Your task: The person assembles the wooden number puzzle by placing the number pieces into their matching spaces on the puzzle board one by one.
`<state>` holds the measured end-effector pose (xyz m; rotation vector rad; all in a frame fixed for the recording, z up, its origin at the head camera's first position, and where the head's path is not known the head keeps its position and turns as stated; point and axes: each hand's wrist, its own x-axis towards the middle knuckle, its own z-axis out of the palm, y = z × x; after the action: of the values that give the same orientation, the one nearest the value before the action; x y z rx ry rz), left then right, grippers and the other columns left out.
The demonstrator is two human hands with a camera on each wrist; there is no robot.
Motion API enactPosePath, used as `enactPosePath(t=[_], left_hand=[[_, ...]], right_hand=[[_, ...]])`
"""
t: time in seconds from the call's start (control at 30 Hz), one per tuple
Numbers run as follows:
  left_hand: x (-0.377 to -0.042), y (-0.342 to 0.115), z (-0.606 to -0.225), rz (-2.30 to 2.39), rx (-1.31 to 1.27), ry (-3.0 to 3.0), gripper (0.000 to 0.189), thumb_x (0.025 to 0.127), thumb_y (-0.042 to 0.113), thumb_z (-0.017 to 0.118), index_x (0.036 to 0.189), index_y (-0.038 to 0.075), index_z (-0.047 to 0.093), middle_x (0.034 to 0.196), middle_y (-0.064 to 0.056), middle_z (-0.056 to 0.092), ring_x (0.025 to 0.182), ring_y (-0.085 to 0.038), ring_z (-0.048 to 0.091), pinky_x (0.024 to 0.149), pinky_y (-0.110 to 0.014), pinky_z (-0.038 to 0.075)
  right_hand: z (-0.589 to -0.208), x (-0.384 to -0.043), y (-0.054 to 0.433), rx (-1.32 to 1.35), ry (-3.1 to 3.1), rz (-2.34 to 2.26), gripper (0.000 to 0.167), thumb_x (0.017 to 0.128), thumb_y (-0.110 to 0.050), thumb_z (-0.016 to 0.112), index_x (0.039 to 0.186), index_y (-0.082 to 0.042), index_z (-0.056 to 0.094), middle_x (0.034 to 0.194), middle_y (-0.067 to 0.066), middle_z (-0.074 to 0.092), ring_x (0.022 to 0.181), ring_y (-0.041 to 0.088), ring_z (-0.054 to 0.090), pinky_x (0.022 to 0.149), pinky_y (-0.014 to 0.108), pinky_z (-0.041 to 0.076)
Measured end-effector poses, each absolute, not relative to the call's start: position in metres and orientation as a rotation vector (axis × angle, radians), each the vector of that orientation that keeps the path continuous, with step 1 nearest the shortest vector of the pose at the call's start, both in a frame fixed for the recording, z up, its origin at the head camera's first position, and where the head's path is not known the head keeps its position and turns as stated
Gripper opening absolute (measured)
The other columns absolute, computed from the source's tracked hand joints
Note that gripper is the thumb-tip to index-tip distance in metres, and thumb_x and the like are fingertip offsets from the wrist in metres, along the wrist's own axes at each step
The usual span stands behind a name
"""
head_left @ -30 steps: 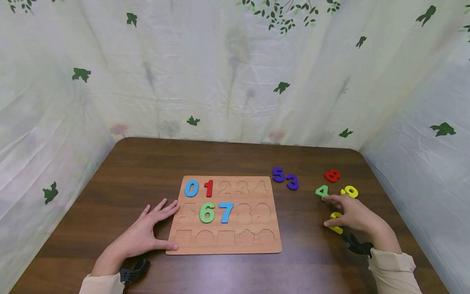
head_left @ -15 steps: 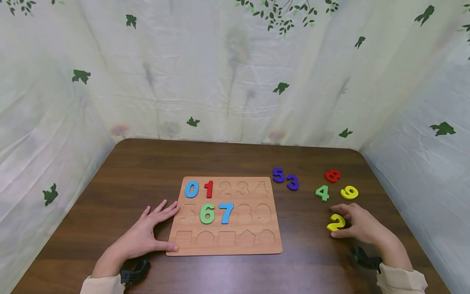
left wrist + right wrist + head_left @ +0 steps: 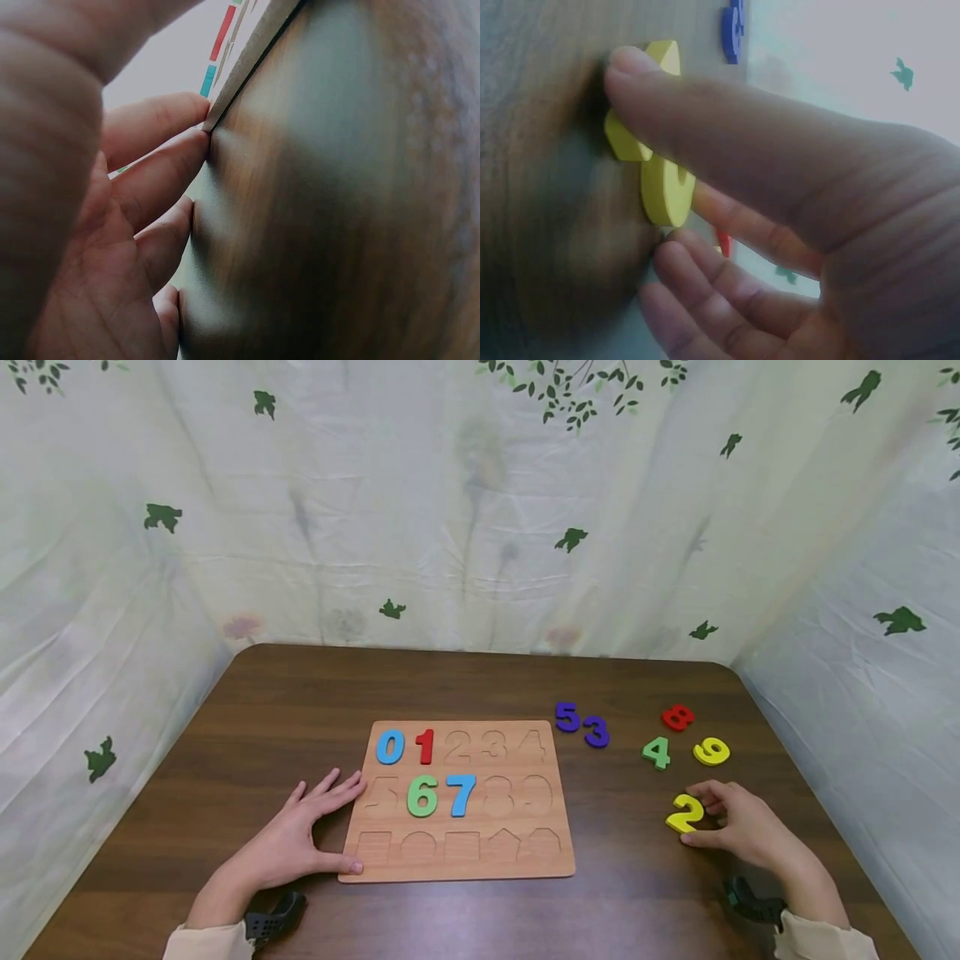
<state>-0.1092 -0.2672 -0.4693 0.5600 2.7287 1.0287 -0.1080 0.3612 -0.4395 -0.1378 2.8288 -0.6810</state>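
A wooden number board (image 3: 517, 864) lies on the table with a blue 0 (image 3: 390, 747), red 1 (image 3: 425, 747), green 6 (image 3: 422, 797) and blue 7 (image 3: 461, 795) on it. My left hand (image 3: 292, 839) spreads along the board's left side, thumb on the near corner and fingertips at the edge. Over to the right, my right hand (image 3: 742, 827) holds a yellow number 2 (image 3: 684, 815) between thumb and fingers. In the right wrist view the thumb crosses the yellow 2 (image 3: 664, 191), hiding part of it; the other fingers are bent below.
Purple 5 (image 3: 567, 717) and purple 3 (image 3: 597, 732) lie just off the board's upper right corner. Farther right are a red 8 (image 3: 678, 717), a green 4 (image 3: 656, 752) and a yellow 9 (image 3: 711, 751). A printed curtain (image 3: 420, 527) hangs behind the brown table (image 3: 300, 685).
My right hand has drawn back from near the green 4 and 9 and closed around the yellow 2, which has turned a little. The left hand and board keep their place.
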Motion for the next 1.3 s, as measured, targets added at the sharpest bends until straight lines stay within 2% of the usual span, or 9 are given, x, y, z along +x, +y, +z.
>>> enactPosePath(t=[0.17, 0.5, 0.77, 1.0, 1.3], left_hand=[[-0.109, -0.267, -0.469, 1.025, 0.564, 2.732, 0.108, 0.071, 0.059, 0.096, 0.162, 0.021, 0.051, 0.171, -0.011, 0.044, 0.163, -0.053, 0.021, 0.125, -0.082, 0.004], [-0.106, -0.268, -0.470, 1.038, 0.559, 2.731, 0.108, 0.071, 0.058, 0.096, 0.162, 0.020, 0.052, 0.171, -0.012, 0.044, 0.162, -0.054, 0.021, 0.124, -0.083, 0.004], [-0.107, -0.267, -0.469, 1.038, 0.565, 2.733, 0.108, 0.071, 0.058, 0.096, 0.161, 0.019, 0.052, 0.170, -0.013, 0.045, 0.162, -0.054, 0.021, 0.124, -0.083, 0.004], [-0.107, -0.267, -0.469, 1.041, 0.559, 2.730, 0.108, 0.070, 0.057, 0.097, 0.162, 0.020, 0.052, 0.170, -0.012, 0.045, 0.162, -0.055, 0.021, 0.125, -0.082, 0.004], [-0.107, -0.268, -0.470, 1.044, 0.556, 2.730, 0.108, 0.070, 0.058, 0.097, 0.162, 0.022, 0.052, 0.171, -0.011, 0.045, 0.162, -0.054, 0.020, 0.125, -0.082, 0.004]], right_hand=[[-0.441, -0.105, 0.363, -0.123, 2.847, -0.668, 0.073, 0.080, -0.033, 0.097, 0.133, 0.006, 0.066, 0.114, 0.012, 0.071, 0.102, 0.026, 0.069, 0.086, 0.045, 0.059], [-0.444, -0.103, 0.363, -0.097, 2.859, -0.686, 0.072, 0.078, -0.034, 0.098, 0.130, 0.006, 0.068, 0.112, 0.012, 0.071, 0.100, 0.026, 0.069, 0.087, 0.045, 0.061], [-0.444, -0.103, 0.363, -0.089, 2.871, -0.710, 0.072, 0.077, -0.037, 0.098, 0.130, 0.004, 0.070, 0.114, 0.010, 0.071, 0.102, 0.023, 0.068, 0.081, 0.029, 0.060], [-0.444, -0.108, 0.362, -0.098, 2.863, -0.710, 0.072, 0.079, -0.037, 0.097, 0.131, 0.004, 0.069, 0.117, 0.013, 0.073, 0.104, 0.027, 0.070, 0.088, 0.044, 0.064], [-0.438, -0.115, 0.354, -0.135, 2.868, -0.724, 0.071, 0.080, -0.039, 0.096, 0.132, 0.001, 0.069, 0.118, 0.012, 0.074, 0.105, 0.026, 0.072, 0.086, 0.039, 0.061]])
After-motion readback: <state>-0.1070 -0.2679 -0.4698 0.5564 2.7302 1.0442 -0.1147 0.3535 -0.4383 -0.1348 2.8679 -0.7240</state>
